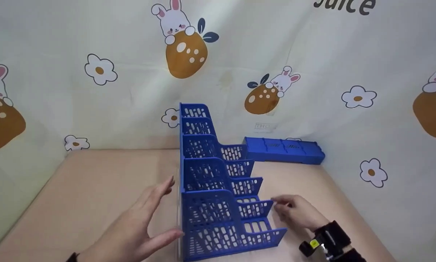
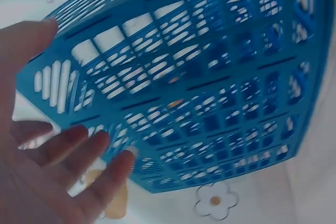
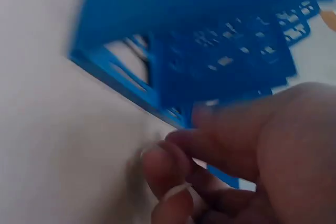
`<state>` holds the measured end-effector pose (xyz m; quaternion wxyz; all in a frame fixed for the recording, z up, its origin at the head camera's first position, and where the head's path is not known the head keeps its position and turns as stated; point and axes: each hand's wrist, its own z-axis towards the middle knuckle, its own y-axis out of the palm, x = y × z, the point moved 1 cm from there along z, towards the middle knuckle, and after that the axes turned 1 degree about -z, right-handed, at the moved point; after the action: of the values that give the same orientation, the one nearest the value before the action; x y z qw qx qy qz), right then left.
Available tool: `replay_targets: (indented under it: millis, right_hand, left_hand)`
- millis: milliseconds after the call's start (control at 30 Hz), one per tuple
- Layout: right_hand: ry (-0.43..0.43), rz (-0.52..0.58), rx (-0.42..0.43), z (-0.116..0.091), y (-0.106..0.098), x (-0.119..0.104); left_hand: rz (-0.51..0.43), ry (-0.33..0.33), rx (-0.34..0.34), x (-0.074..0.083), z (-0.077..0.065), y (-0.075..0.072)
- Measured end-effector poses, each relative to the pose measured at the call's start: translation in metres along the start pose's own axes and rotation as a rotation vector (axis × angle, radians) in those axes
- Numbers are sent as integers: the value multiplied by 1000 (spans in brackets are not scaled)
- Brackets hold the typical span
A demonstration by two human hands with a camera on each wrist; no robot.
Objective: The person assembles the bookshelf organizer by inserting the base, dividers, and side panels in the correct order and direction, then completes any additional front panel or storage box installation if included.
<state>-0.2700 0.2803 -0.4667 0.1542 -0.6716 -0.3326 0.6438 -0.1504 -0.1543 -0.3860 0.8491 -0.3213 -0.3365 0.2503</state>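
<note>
A blue plastic file rack point(image 1: 203, 200) with several slotted compartments stands on the table, its stepped dividers running away from me. On its left side my left hand point(image 1: 141, 214) is held with fingers extended and thumb spread. The thumb tip is at the rack's near left edge; whether it touches cannot be told. In the left wrist view, the slotted panel of the rack point(image 2: 199, 80) fills most of the picture beside the fingers. My right hand point(image 1: 300, 211) is at the rack's right side, fingers loosely bent, fingertips close to a divider's end. Nothing shows within its grasp in the right wrist view.
Another long blue plastic piece point(image 1: 283, 151) lies at the back right of the table, near the curtain. A pale cloth printed with rabbits and flowers point(image 1: 130, 98) hangs behind and on both sides. The beige tabletop point(image 1: 123, 171) extends left of the rack.
</note>
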Motion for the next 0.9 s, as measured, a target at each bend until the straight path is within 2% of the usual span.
replay_targets:
  millis: [67, 133, 167, 267, 367, 400, 467, 500, 567, 600, 633, 700, 767, 833, 867, 900]
  right_hand:
    - [-61, 70, 22, 10, -4, -3]
    - [-140, 153, -20, 19, -3, -5]
    - [-171, 187, -55, 22, -2, -7]
    - [-221, 222, -122, 24, 4, -10]
    - [-254, 172, -113, 14, 11, -15]
    - [-261, 148, -112, 8, 14, -19]
    - [-264, 121, -135, -4, 21, -28]
    - [-270, 108, -156, -11, 26, -35]
    - [-297, 77, -212, -25, 37, -49]
    - [-324, 50, -238, -32, 44, -56]
    - [-356, 19, -255, -38, 51, -63]
    - [-425, -43, -276, -48, 64, -76]
    - [-446, -71, -302, -56, 77, -88]
    - [-409, -42, -349, -61, 89, -98]
    - [-355, 20, -383, -62, 96, -102]
    - [-263, 111, -420, -64, 104, -107]
  left_hand:
    - [-21, -90, -82, -3, -2, 14]
    - [-41, -154, -143, -6, -4, 25]
    - [-47, -173, -165, -8, -4, 28]
    - [-61, -150, -174, -22, -7, 29]
    - [-65, -117, -89, -45, -10, 16]
    - [-60, -133, -49, -54, -11, 11]
    - [-54, -209, 53, -72, -12, 1]
    - [-78, -268, 94, -80, -12, -2]
    - [-167, -376, 131, -90, -12, -6]
    - [-208, -426, 128, -93, -11, -6]
    - [-252, -465, 114, -94, -10, -6]
    - [-320, -526, 45, -94, -8, -4]
    - [-321, -545, -28, -94, -3, 1]
    - [-325, -505, -67, -97, 4, 6]
    - [-330, -476, -78, -100, 9, 8]
    - [-341, -449, -83, -104, 13, 10]
